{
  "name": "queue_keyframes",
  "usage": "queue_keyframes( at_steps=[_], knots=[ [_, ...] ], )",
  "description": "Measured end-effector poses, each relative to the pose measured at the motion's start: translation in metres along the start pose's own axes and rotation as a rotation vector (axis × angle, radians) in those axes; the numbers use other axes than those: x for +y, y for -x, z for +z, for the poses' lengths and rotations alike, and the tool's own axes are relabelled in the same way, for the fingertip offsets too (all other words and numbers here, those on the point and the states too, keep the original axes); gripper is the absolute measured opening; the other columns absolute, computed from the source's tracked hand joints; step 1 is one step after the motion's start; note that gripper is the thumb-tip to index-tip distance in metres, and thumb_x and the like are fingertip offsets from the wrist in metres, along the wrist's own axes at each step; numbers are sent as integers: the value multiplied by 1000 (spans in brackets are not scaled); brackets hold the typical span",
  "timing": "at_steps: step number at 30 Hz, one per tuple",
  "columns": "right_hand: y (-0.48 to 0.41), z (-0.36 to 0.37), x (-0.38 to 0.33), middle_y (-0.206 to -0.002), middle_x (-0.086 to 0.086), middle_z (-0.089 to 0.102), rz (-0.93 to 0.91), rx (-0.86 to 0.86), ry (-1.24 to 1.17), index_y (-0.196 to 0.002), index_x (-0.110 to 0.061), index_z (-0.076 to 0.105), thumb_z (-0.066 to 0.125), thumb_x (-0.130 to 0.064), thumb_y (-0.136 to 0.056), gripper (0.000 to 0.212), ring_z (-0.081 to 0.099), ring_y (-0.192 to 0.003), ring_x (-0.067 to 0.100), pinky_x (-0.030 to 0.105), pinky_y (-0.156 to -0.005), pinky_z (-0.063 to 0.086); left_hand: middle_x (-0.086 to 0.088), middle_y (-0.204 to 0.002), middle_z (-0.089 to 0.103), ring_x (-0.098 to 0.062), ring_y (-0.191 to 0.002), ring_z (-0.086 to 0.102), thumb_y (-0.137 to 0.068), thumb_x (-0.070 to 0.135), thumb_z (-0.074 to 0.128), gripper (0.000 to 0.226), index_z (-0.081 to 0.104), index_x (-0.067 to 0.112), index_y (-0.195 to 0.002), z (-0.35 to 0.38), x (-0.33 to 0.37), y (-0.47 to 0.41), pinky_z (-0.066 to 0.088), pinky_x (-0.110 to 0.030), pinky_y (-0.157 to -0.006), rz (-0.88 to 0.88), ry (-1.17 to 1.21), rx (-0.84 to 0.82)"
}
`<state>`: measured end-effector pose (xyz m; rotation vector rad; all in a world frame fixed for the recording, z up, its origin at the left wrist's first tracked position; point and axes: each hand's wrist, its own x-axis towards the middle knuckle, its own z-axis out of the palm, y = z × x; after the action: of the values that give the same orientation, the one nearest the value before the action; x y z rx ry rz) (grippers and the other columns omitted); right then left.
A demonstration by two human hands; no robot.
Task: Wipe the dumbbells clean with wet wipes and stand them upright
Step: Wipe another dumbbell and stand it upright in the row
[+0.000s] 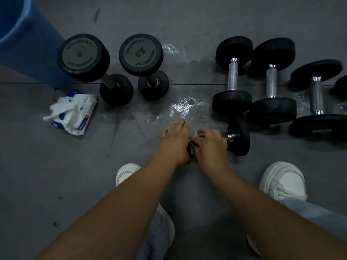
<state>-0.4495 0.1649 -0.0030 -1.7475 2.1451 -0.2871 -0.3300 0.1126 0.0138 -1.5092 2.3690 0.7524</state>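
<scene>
Dumbbell [242, 137]: lying sideways on floor [75, 175], just ahead of shoes [283, 181].
Left hand [174, 141]: fingers nearly straight, resting on its left end.
Right hand [210, 141]: curled round handle [231, 136], wipe [199, 133] inside.
Advice: pin the end firmly; twist wipe along whole handle.

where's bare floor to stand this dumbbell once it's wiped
Bare grey floor lies between the upright black 2.5 dumbbell and the row of lying chrome-handled dumbbells, though wet. More lies below the white wet wipes pack. The right is crowded.

Dim, underexposed; glare on wet floor patch [185, 107]; wide-angle bending at edges; hands slightly blurred.
</scene>
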Motion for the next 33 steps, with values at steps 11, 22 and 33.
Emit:
queue_keyframes(
  at_steps=[11,22,33],
  knots=[
    [-14,8,2,-129,-13,60,-37,-208,89,-132,-32,51,41,-33,-96,37,33,-139,13,46,-110,7,-2,-164,9,-17,-151,9,-79,36,68,96,12,17,-156,-4,1,1,12,-45,-121,-4,30,-19],
    [-10,5,-6,-155,-9,29,-65,-303,297,-150,-26,25,42,-32,-96,57,8,-148,21,53,-114,0,-2,-163,9,-17,-151,10,-74,32,75,104,11,18,-155,-6,1,2,12,-44,-120,4,10,-34],
    [19,43,-22,-89,19,66,1177,-85,-1458,-115,0,59,58,-5,-91,24,66,-68,21,29,-64,54,-3,-164,7,-21,-151,10,-72,38,78,110,9,19,-156,-4,2,3,12,-45,-121,-1,-10,-36]
  ],
)
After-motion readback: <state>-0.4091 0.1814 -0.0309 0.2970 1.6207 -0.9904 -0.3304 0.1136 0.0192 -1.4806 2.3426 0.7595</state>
